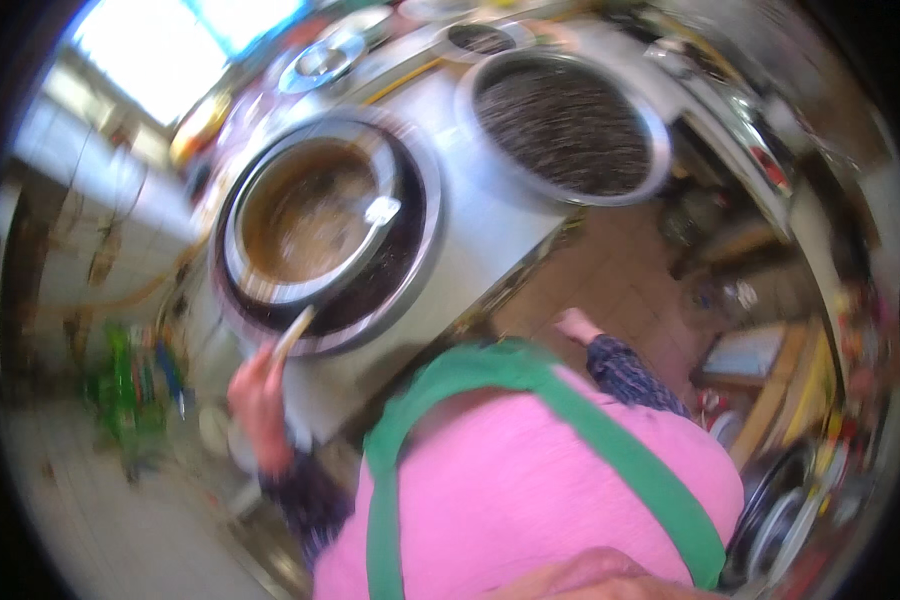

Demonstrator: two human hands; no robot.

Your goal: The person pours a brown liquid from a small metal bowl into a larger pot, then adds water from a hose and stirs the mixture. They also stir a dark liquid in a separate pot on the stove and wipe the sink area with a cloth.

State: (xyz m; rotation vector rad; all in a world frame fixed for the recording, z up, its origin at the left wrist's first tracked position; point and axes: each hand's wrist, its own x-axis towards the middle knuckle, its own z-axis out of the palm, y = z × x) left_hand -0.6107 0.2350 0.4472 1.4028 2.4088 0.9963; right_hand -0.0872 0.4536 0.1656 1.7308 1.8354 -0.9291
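The view is blurred. My left hand [256,394] holds a short pale stick-like piece [295,332], its tip over the near rim of a wide metal basin [429,202]. Dark contents [399,255] show in that basin. Inside it sits a smaller metal pot [234,247] with a brown, streaked interior [315,214]. A small white object [382,211] lies at the pot's right rim. My right hand [576,327] hangs beside my body above the tiled floor, apart from the table; blur hides its finger positions and whether it holds anything.
A metal table [487,232] carries the basin and a second wide bowl [656,154] of dark, grainy material [562,124]. Smaller dishes [322,61] stand farther back. Green items [127,375] are at left on the floor. Boards [776,375] and dark round pans [772,517] lie to my right.
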